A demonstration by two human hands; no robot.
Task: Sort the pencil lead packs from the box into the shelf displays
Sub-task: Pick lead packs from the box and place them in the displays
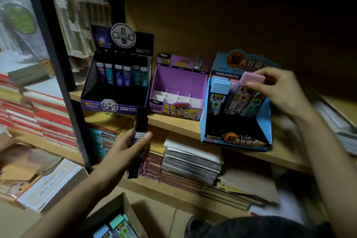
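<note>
Three display boxes stand on the wooden shelf (pixel 173 124): a dark purple display (pixel 116 91) holding several dark lead packs, an empty light purple display (pixel 177 91) with white dividers, and a blue display (pixel 237 121) with several wide packs. My right hand (pixel 278 91) pinches a pink-capped lead pack (pixel 251 81) at the top of the blue display's back row. My left hand (pixel 125 150) grips a slim dark lead pack (pixel 139 137) upright, below the dark purple display. A cardboard box (pixel 114 220) with more packs sits at the bottom.
A black metal post (pixel 58 63) divides this shelf from stacks of red notebooks (pixel 38 118) on the left. Spiral notebooks (pixel 191 164) and paper pads lie on the lower shelf. A white carton (pixel 50 185) sits on the floor at the left. My shoe (pixel 195 226) shows near the bottom.
</note>
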